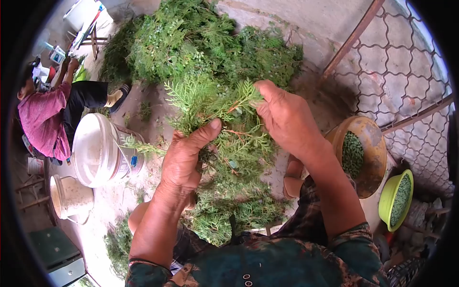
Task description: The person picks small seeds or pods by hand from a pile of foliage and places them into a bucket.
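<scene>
A very big heap of green, feathery branches (186, 43) lies toward the far edge of the grey floor (110, 205). A little bunch of green leaves with orange-brown stems (205, 107) is up between the person's hands. The left hand (186, 158) is curled round the stems, thumb pressed on top; the right hand (289, 117) pinches the bunch's right tip. I think the left should squeeze firmly while the right tugs gently, bit by bit. Counting: one big heap, one tall white plastic bucket (91, 150) at the floor's left side, one round orange-brown tub (375, 165) at its right, one smaller cream plastic bucket (74, 196), one lime-green bowl (387, 198), one little bunch, two hands.
</scene>
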A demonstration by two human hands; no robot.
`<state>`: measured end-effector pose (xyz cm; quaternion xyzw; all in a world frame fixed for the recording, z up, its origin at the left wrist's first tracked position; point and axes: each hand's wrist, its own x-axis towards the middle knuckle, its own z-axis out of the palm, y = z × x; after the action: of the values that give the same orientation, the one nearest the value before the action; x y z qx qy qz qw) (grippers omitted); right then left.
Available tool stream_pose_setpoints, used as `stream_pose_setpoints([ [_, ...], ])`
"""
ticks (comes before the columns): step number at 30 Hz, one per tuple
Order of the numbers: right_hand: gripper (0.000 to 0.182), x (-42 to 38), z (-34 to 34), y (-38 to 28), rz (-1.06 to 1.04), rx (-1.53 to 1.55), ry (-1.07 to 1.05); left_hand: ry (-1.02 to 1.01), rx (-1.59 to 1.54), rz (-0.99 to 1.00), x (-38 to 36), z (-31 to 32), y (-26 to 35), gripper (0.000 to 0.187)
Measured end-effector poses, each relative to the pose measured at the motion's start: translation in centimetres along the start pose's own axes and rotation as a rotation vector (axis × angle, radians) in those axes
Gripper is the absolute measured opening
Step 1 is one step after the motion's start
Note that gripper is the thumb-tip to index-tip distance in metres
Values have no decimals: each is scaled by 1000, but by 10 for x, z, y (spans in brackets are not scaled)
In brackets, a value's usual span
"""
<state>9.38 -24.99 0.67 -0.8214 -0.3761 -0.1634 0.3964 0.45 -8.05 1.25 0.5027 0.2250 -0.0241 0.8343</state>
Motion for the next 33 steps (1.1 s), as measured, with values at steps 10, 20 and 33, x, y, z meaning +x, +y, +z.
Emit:
stream_pose_setpoints([
  [10, 18, 11, -31, 8, 811, 1474, 119, 26, -65, -38, -10, -4, 11, 39],
  [20, 30, 3, -7, 0, 772, 1674, -162, -85, -283, -86, -3, -21, 9, 19],
  [33, 26, -2, 9, -18, 313, 578, -176, 6, -145, -134, -8, -3, 10, 23],
])
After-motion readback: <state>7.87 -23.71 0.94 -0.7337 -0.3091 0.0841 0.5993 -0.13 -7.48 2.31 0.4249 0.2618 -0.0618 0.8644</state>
